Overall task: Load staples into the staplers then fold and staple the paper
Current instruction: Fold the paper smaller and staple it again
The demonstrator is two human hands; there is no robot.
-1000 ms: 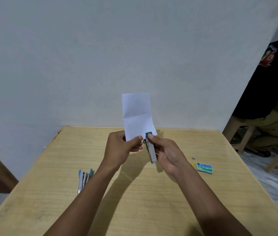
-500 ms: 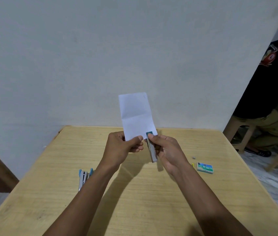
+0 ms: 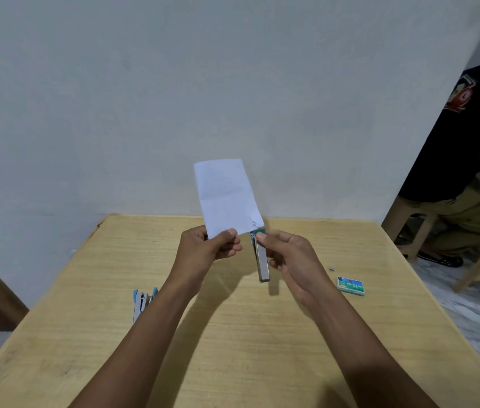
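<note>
The left hand [image 3: 203, 248] has its grip closed on the lower left corner of the folded paper [image 3: 227, 195], thumb in front and fingers behind, holding the sheet upright above the desk [image 3: 233, 348]. The right hand [image 3: 291, 260] has its grip closed around a metal stapler [image 3: 261, 257] with a green tip, thumb pressed near its upper end; the stapler points up, and its top end meets the paper's lower right corner. A small mark shows on that corner, too small to tell what it is. Both hands and the paper hang in the air over the middle of the desk, toward its far edge.

On the desk, a second stapler [image 3: 141, 301], blue and metal, lies near the left edge, partly hidden by the left forearm. A green staple box [image 3: 350, 285] lies toward the right edge, and a tiny grey piece [image 3: 332, 269] sits just beyond it. Past the desk's far right corner, another person [image 3: 468, 160] in a black shirt sits on a wooden stool [image 3: 415, 228].
</note>
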